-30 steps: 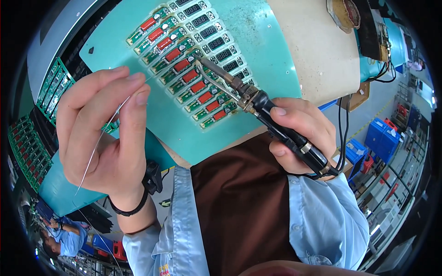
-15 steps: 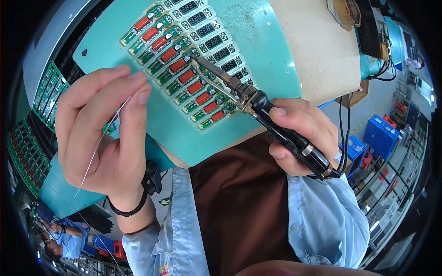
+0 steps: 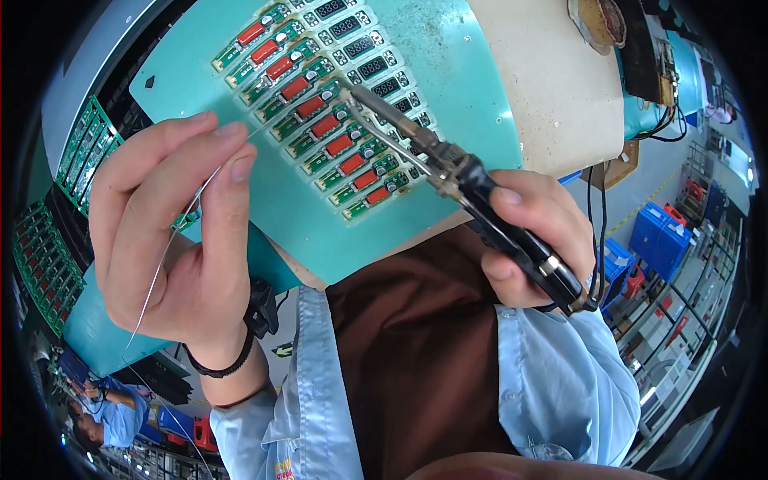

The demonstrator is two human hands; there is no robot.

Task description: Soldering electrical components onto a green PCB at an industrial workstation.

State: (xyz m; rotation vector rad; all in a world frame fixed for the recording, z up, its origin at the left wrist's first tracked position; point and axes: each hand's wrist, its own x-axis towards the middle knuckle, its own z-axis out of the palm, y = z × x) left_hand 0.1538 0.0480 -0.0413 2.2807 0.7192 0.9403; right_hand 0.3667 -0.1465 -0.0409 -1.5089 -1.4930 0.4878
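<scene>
My left hand [image 3: 180, 232] is closed in a pinch on a thin solder wire [image 3: 155, 284], which trails down across the palm. A short end of it pokes past the fingertips toward the boards. My right hand [image 3: 544, 224] is wrapped round the black handle of a soldering iron [image 3: 512, 232]; a thin metal tube runs beside its barrel. The iron's tip points up and left, over a row of small green circuit boards [image 3: 320, 126] with red components and dark digit displays. Whether the tip touches a board I cannot tell. The boards lie on a teal work surface [image 3: 320, 244].
More green circuit boards [image 3: 86, 156] stand at the left, with another populated panel [image 3: 46, 268] below them. A beige surface [image 3: 560, 88] lies right of the teal one. Black cables [image 3: 600, 216] hang by my right hand. Another person [image 3: 116, 412] sits at lower left; blue bins [image 3: 660, 232] stand at right.
The iron's tip has shifted slightly up and its handle a little to the right. My left hand has moved slightly left, and the wire end now shows beyond its fingertips.
</scene>
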